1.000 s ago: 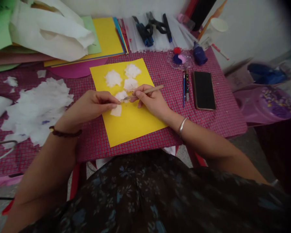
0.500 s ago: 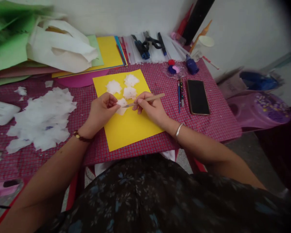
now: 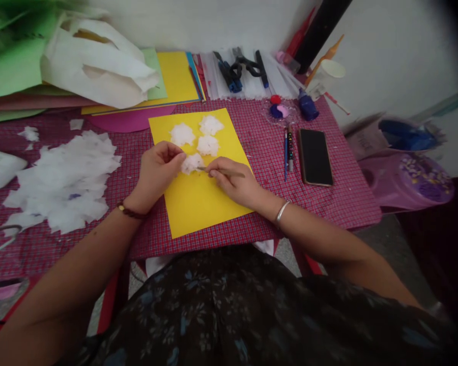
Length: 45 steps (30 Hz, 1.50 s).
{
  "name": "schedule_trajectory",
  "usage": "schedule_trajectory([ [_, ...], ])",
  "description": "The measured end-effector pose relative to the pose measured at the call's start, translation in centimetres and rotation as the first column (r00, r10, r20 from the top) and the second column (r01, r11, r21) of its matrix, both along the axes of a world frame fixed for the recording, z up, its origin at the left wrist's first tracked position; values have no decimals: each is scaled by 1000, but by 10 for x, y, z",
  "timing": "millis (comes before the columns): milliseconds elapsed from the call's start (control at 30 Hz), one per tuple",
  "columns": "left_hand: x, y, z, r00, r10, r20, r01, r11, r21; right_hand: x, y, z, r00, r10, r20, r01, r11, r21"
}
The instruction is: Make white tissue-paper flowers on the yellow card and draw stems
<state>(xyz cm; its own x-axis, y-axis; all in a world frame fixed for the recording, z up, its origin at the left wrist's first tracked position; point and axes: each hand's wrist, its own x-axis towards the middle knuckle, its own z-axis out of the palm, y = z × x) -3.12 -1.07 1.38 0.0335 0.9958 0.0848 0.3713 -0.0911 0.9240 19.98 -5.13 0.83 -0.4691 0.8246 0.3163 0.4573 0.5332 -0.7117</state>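
Observation:
A yellow paper sheet (image 3: 198, 208) lies on the table, with several ruffled white tissue-paper puffs (image 3: 182, 133) on its upper part. The lowest white puff (image 3: 192, 163) lies between my hands. With thumb and forefinger closed, my left hand (image 3: 158, 170) pinches that puff's left edge. My right hand (image 3: 238, 185) grips a thin wooden stick (image 3: 232, 173) like a pen, and its tip meets the puff's right side. Whether the stick is a brush or a pencil is unclear.
Left of the sheet is a heap of white tissue pieces (image 3: 72, 178). A phone (image 3: 316, 157) and two thin pens or brushes (image 3: 288, 152) lie to the right. Scissors (image 3: 246, 63), a blue bottle (image 3: 308, 105) and a paint palette (image 3: 278, 112) are behind.
The stick's tip has moved from near my left fingertips to the puff's right side, and the stick has tilted the other way. The loose tissue flap below the puff no longer shows.

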Motion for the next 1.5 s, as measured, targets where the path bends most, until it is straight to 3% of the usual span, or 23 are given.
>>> schedule_trajectory([
  [67, -2, 2, -1, 999, 41, 32, -39, 998, -38, 0, -4, 4, 982, 29, 185, -47, 995, 93],
  [167, -4, 3, -1, 995, 39, 90, -33, 997, -65, -1, -9, 9, 893, 59, 446, -154, 972, 180],
  [233, -4, 3, -1, 994, 11, 106, -5, 998, -60, -2, -11, 11, 855, 77, 513, -203, 960, 194],
  [300, -3, 3, 0, 994, -16, 105, 22, 998, -54, -1, -11, 11, 901, 95, 423, -186, 966, 179],
  [400, -1, 5, 0, 994, -30, 101, 37, 998, -60, 2, -7, 11, 998, 55, -18, -54, 998, 41],
  [500, -1, 4, 5, 997, -9, 76, 13, 999, -50, 4, -2, 9, 917, -99, -387, -1, 968, -251],
  [567, -4, -8, 12, 1000, -22, -1, 22, 1000, 18, 4, 0, 7, 871, -167, -462, -37, 915, -401],
  [633, -11, -31, 21, 982, -95, -165, 114, 987, 111, 2, 0, 5, 859, -188, -476, -72, 876, -477],
  [733, -26, -78, 29, 823, -272, -499, 373, 921, 114, 0, 0, 4, 876, -176, -449, -94, 851, -517],
  [800, -43, -107, 31, 714, -278, -643, 429, 899, 87, -1, -1, 5, 888, -163, -431, -98, 847, -523],
  [867, -66, -128, 30, 689, -193, -698, 359, 928, 98, -2, -1, 6, 893, -163, -420, -94, 844, -528],
  [933, -93, -139, 28, 715, -31, -699, 192, 969, 153, -2, -1, 8, 894, -171, -414, -87, 840, -535],
  [1000, -118, -143, 26, 720, 124, -683, 19, 980, 198, -3, 0, 8, 896, -178, -408, -79, 839, -539],
  [1100, -140, -142, 22, 737, 204, -644, -142, 979, 148, -3, 0, 8, 900, -186, -393, -63, 839, -541],
  [1300, -142, -138, 12, 735, 314, -600, -303, 945, 124, -2, -2, 9, 898, -202, -391, -49, 837, -545],
  [1500, -143, -133, 7, 800, 355, -483, -313, 935, 169, -3, -1, 9, 904, -176, -391, -66, 844, -532],
])
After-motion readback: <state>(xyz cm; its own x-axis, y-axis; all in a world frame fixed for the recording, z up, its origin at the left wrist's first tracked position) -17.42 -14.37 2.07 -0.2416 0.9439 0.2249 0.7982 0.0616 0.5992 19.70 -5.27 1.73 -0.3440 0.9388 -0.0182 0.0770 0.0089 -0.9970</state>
